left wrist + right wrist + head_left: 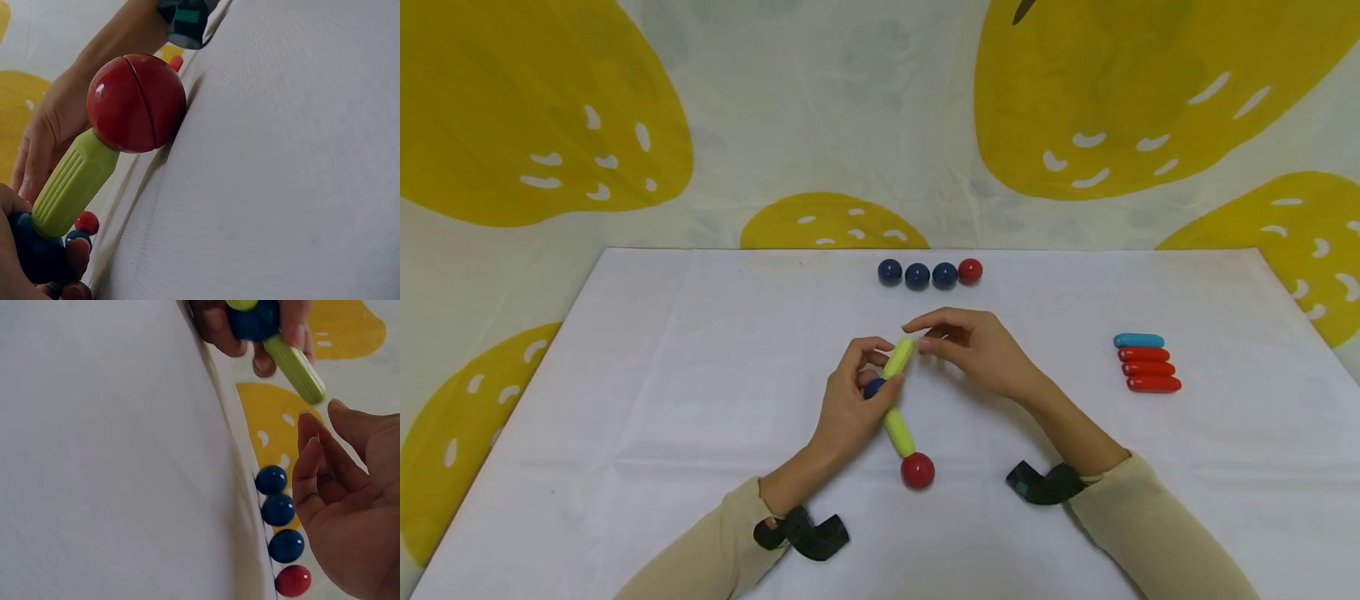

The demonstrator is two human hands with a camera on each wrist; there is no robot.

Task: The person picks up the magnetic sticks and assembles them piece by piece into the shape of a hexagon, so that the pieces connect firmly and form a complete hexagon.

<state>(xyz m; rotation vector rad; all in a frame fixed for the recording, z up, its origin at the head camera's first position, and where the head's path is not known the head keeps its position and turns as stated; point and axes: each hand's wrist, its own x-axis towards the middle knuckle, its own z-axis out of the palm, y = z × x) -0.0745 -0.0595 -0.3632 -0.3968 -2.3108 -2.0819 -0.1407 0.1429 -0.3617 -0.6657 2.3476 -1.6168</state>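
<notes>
In the head view, my left hand (853, 398) grips a dark blue ball (874, 387) between thumb and fingers. Two yellow-green ribbed rods join at this ball: the upper rod (898, 357) points up and to the right, and the lower rod (899, 432) runs down to a large red ball (917, 471). In the left wrist view that red ball (137, 103) shows a seam and sits close to the white surface. My right hand (973, 346) holds nothing; its loosely bent fingertips are just off the upper rod's free end (306, 381), with a small gap in the right wrist view.
At the back edge of the white table (700, 333), several dark blue balls (917, 276) form a row with a red ball (970, 271) at its right end. Off to the right lie a blue rod (1138, 340) and several red rods (1148, 368), stacked side by side.
</notes>
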